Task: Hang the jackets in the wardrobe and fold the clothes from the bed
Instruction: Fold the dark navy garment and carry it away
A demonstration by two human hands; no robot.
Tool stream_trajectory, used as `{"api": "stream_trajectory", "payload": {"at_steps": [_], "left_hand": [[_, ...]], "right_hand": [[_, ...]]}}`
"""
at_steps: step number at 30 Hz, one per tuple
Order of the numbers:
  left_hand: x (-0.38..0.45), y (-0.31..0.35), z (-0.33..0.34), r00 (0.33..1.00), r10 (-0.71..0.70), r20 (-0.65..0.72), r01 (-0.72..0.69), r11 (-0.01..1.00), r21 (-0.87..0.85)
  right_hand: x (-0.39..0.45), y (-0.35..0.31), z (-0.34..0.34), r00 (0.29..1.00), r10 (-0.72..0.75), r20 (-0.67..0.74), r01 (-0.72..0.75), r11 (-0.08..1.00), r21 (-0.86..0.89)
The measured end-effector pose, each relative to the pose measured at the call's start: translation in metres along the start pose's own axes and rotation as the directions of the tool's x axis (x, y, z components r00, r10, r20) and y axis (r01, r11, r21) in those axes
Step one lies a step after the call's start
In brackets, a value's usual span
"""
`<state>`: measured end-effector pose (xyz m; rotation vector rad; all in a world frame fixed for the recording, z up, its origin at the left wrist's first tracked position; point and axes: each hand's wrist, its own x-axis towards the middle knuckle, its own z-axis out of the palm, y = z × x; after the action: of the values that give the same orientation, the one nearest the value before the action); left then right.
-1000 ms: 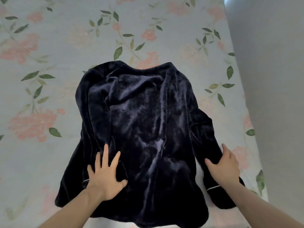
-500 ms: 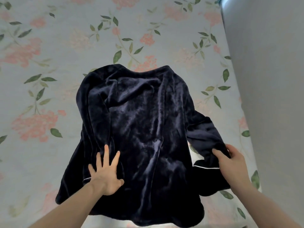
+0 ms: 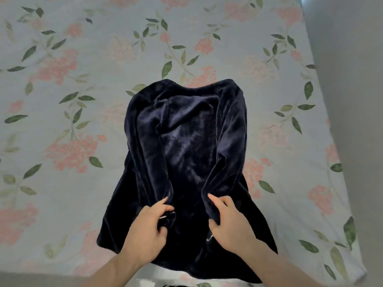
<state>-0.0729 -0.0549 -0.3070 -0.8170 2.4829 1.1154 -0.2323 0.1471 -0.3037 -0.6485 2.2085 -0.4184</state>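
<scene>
A dark navy velvet top [image 3: 186, 154] lies flat on the bed, collar end away from me. Both of its sleeves are folded inward over the body. My left hand [image 3: 149, 226] grips the cuff of the left sleeve, where a thin white piping shows. My right hand [image 3: 230, 222] grips the end of the right sleeve, folded in over the body. The two hands are close together near the garment's lower middle. The hem reaches the near edge of the bed.
The bed is covered by a pale blue sheet [image 3: 83, 100] printed with pink flowers and green leaves. A plain grey wall [image 3: 356, 100] runs along the bed's right edge. The near bed edge [image 3: 51, 276] is just below my forearms.
My right hand has carried the right sleeve from the outer side inward over the body. My left hand went from lying flat on the cloth to gripping the left cuff.
</scene>
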Motion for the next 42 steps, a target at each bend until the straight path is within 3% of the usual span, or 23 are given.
{"api": "stream_trajectory", "payload": {"at_steps": [3,5,7,10,12,15,18,19,21,24,26,29,31,33,36,39,42], "left_hand": [[-0.006,-0.001,0.005,0.991,0.013,0.134,-0.022,0.998,0.062],[-0.002,0.003,0.003,0.987,-0.014,0.161,0.003,0.998,0.069],[0.005,0.005,0.000,0.982,-0.038,0.183,0.026,0.997,0.070],[0.016,0.005,-0.003,0.955,-0.049,0.292,0.023,0.995,0.092],[0.021,0.004,-0.006,0.929,-0.038,0.368,-0.008,0.992,0.123],[0.029,0.005,-0.009,0.896,-0.044,0.442,-0.014,0.992,0.128],[0.036,0.007,-0.010,0.878,-0.062,0.474,0.020,0.995,0.093],[0.037,0.006,-0.009,0.874,-0.063,0.481,0.021,0.996,0.092],[0.037,0.005,-0.010,0.864,-0.049,0.501,0.003,0.996,0.092],[0.042,0.005,-0.026,0.860,-0.012,0.510,-0.032,0.996,0.078],[0.054,0.013,-0.047,0.893,0.021,0.450,-0.092,0.986,0.136],[0.088,0.027,-0.085,0.978,0.095,0.185,-0.126,0.978,0.166],[0.126,0.027,-0.110,0.994,0.106,-0.030,-0.104,0.992,0.078],[0.168,0.027,-0.135,0.970,0.097,-0.221,-0.088,0.995,0.051],[0.221,0.033,-0.163,0.914,-0.079,-0.397,0.067,0.997,-0.045],[0.266,0.029,-0.169,0.901,-0.298,-0.315,0.220,0.940,-0.259],[0.291,0.028,-0.159,0.908,-0.361,-0.215,0.197,0.818,-0.541]], "right_hand": [[0.001,0.009,0.018,0.999,0.030,-0.026,-0.031,0.998,-0.063],[0.002,0.003,0.019,0.997,0.037,-0.068,-0.038,0.999,-0.004],[0.001,-0.007,0.011,0.980,-0.008,-0.198,0.023,0.997,0.072],[0.011,-0.018,-0.014,0.857,-0.062,-0.511,0.166,0.973,0.160],[0.030,-0.016,-0.034,0.794,-0.012,-0.608,0.153,0.972,0.180],[0.059,-0.008,-0.040,0.880,-0.011,-0.474,0.025,0.999,0.024],[0.071,0.001,-0.016,0.991,-0.070,-0.110,0.036,0.958,-0.284],[0.073,0.002,-0.009,0.999,-0.053,-0.003,0.049,0.934,-0.353],[0.079,-0.002,-0.004,0.996,-0.020,0.085,0.052,0.920,-0.388],[0.086,-0.016,-0.013,0.999,-0.031,0.012,0.033,0.950,-0.310],[0.085,-0.022,-0.023,0.972,-0.132,-0.192,0.090,0.973,-0.214],[0.091,-0.020,-0.046,0.823,-0.246,-0.512,0.250,0.966,-0.063],[0.105,-0.021,-0.065,0.776,-0.181,-0.605,0.283,0.956,0.076],[0.129,-0.023,-0.086,0.798,0.014,-0.602,0.200,0.937,0.288],[0.177,-0.026,-0.116,0.814,0.339,-0.472,0.013,0.802,0.598],[0.219,-0.029,-0.128,0.837,0.472,-0.277,-0.044,0.563,0.826],[0.245,-0.035,-0.114,0.852,0.484,-0.201,-0.103,0.530,0.842]]}}
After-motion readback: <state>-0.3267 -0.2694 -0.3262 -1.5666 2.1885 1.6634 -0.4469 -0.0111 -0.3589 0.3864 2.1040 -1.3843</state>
